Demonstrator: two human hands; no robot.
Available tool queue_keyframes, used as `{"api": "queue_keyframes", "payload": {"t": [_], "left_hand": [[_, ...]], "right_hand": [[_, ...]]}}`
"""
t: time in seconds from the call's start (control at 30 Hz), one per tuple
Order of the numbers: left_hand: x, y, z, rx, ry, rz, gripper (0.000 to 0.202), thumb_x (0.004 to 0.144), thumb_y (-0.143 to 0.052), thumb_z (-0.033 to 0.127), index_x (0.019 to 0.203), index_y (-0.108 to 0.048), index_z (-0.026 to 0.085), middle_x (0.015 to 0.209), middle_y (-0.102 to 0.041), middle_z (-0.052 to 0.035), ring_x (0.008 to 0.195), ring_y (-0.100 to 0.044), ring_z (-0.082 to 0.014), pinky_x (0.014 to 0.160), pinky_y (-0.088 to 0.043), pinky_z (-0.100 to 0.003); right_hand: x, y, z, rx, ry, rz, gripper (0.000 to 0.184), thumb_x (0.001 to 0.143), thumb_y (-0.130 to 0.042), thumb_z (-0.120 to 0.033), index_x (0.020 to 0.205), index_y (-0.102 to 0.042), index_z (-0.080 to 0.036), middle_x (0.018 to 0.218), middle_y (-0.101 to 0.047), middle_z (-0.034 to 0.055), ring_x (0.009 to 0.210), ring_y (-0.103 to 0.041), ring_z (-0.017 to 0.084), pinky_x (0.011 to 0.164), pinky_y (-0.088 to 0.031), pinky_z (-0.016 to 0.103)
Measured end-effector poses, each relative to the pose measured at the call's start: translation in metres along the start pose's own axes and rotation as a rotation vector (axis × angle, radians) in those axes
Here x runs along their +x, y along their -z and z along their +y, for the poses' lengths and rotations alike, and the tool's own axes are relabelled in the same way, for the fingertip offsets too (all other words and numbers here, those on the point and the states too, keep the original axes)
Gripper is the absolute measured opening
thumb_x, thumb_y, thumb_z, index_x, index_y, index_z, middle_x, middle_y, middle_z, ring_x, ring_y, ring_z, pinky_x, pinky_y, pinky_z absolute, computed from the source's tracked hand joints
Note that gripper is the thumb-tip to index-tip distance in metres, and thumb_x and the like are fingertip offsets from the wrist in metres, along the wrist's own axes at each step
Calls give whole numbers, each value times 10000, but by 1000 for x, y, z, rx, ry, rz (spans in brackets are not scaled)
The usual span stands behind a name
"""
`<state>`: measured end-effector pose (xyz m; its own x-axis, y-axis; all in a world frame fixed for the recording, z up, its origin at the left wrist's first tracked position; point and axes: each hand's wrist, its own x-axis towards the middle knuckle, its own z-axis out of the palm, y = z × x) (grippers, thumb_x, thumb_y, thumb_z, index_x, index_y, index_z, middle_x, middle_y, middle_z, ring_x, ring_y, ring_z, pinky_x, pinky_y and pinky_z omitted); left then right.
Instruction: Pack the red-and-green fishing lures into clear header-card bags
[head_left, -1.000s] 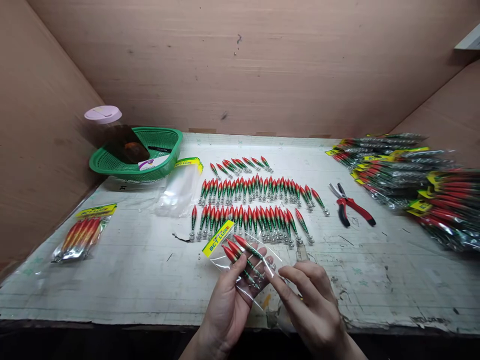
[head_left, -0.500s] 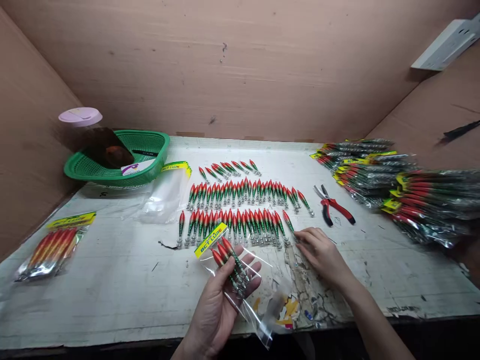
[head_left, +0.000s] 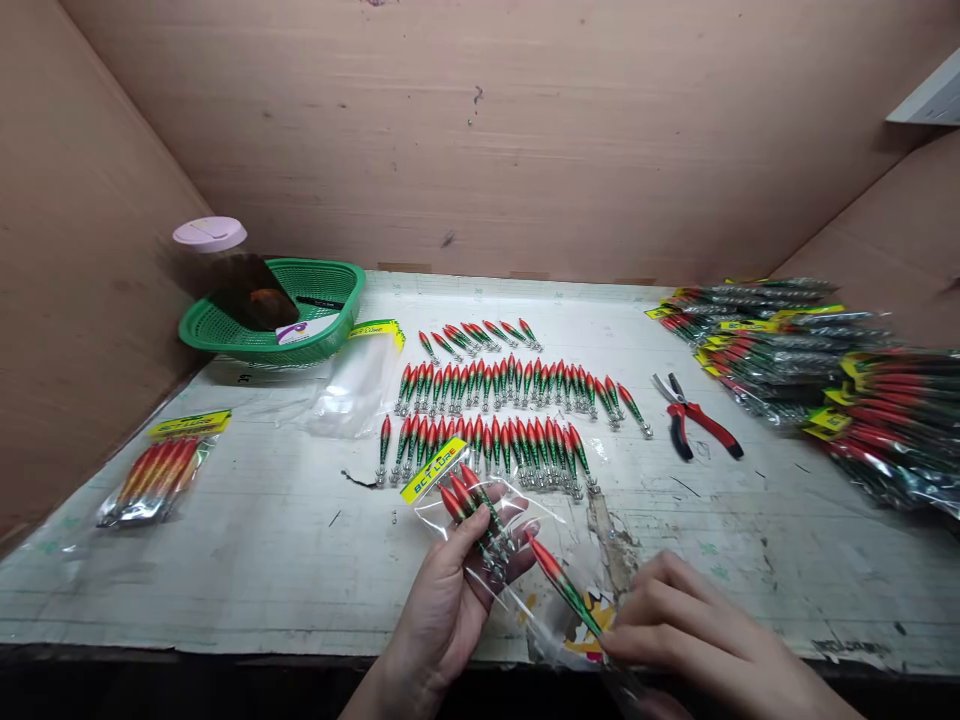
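Note:
My left hand (head_left: pixel 457 585) is closed around a clear plastic bag with a yellow header (head_left: pixel 435 470), thumb pressed over it. Inside the bag lie several red-and-green fishing lures (head_left: pixel 474 505). Pinched by its hook end in my right hand (head_left: pixel 682 620) is a single red-and-green lure (head_left: pixel 562 580), its red tip pointing at the bag's lower, open-looking end. Just beyond my left hand, a front row of matching lures (head_left: pixel 517 445) rests on the white table (head_left: pixel 285 570). Behind it are a long middle row (head_left: pixel 510 385) and a short back row (head_left: pixel 480 335).
Red-handled pliers (head_left: pixel 694 425) lie right of the rows. Filled lure packs (head_left: pixel 795 340) are piled at the far right. On the left are flat bags (head_left: pixel 356 385), a green basket (head_left: pixel 270 345), a pink-lidded bottle (head_left: pixel 214 240) and a pack of orange lures (head_left: pixel 165 470).
My right hand has picked up the lure at the right end of the front row and brought it down toward the bag. My left hand still holds the bag. The view has shifted slightly.

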<state>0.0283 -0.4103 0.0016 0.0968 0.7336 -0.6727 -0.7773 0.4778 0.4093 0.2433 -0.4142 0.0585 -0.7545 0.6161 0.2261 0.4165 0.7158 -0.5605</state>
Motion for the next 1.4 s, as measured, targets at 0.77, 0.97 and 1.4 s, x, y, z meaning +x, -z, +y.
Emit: {"api": "queue_keyframes", "payload": {"t": [0.77,0.97,1.4], "left_hand": [[-7,2,-1,12,-21,-19,314,837,-607,187,1143,-597,117,1143,-664,-147,976,-660,-250,788,-581,-377],[-8,3,0,5,-47,-19,382,828,-622,201,1198,-560,130,1162,-653,-155,1026,-641,-285,828,-564,-395],[-10,-4,2,-24,-145,5,384,825,-622,182,1202,-568,128,1080,-687,-132,1026,-643,-267,839,-564,-371]], "right_hand": [[6,-23,-12,-417,-48,269,367,966,-311,-228,1124,-640,-185,1154,-627,130,1041,-556,242,832,-502,394],[1,-17,-7,-451,-33,287,315,927,-418,-179,1151,-633,-231,1146,-619,112,1076,-533,234,856,-497,376],[15,-30,-4,-242,-34,377,320,815,-565,-47,1107,-602,-174,1006,-652,95,960,-537,231,793,-485,390]]}}
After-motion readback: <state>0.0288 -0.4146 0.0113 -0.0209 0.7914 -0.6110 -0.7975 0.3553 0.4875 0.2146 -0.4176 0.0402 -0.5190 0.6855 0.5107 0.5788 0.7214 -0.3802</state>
